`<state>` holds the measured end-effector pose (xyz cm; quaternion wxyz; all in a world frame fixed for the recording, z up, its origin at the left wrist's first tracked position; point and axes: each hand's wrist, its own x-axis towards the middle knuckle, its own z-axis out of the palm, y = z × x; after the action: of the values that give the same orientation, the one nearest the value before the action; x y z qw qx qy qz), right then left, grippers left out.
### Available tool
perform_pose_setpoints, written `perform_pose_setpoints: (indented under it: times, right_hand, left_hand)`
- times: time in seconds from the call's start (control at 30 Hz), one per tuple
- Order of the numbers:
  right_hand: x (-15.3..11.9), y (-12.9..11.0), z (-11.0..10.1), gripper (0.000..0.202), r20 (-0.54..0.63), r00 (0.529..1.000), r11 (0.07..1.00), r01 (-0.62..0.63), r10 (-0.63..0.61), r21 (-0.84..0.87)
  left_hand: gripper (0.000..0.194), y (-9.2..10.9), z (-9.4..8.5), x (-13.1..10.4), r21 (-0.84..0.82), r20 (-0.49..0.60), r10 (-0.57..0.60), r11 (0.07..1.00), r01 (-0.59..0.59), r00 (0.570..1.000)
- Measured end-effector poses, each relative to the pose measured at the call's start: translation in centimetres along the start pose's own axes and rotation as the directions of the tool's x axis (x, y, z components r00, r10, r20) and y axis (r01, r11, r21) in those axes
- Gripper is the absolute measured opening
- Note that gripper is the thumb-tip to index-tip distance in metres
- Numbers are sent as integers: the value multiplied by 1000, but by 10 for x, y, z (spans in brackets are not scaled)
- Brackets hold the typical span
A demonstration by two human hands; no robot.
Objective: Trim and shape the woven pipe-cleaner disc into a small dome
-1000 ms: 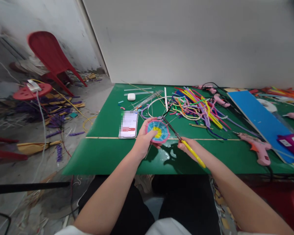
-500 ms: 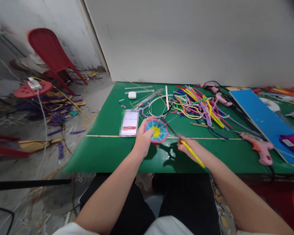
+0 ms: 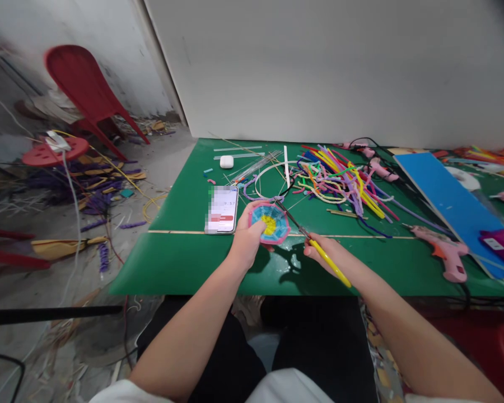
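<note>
My left hand (image 3: 247, 238) is closed around the left side of a round disc (image 3: 276, 224) with a yellow centre, blue rings and a pink rim. Its thumb lies across the front of the disc. In my right hand (image 3: 325, 253) are pliers with yellow handles (image 3: 331, 264) and a long, thin dark nose. That nose points up and left, its tip by the disc's upper right edge; whether it touches, I cannot tell. Much of the right hand's grip is hidden. A phone (image 3: 222, 210) lies left of the disc.
Behind the hands is a heap of coloured pipe cleaners (image 3: 340, 179). A pink glue gun (image 3: 441, 249) lies to the right, near a blue board (image 3: 449, 207). A white earphone case (image 3: 226, 162), clear strips and thin sticks lie at the back of the green table (image 3: 172, 263).
Almost nothing differs. The disc is turned very slightly in my left hand, and the view has shifted a little; the pliers keep their place beside it.
</note>
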<state>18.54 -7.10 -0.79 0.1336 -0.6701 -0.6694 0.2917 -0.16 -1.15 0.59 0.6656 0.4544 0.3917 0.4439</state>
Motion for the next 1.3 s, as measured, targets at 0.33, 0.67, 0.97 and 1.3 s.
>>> perform_pose_setpoints:
  times: [0.33,0.67,0.97,1.3]
  right_hand:
    - [1,0,-1,41,17,1000,1000,-16,15,19]
    - [1,-1,-1,42,13,1000,1000,-7,7,2]
    - [1,-2,-2,40,8,1000,1000,-9,9,19]
    - [2,2,0,43,1,1000,1000,-4,4,11]
  left_hand:
    - [44,0,1,0,-6,-4,-10,1000,10,1000]
    - [42,1,1,0,-4,-4,-21,1000,20,1000]
    - [44,0,1,0,-6,-4,-32,999,32,999]
    - [44,0,1,0,-7,4,-33,999,33,999]
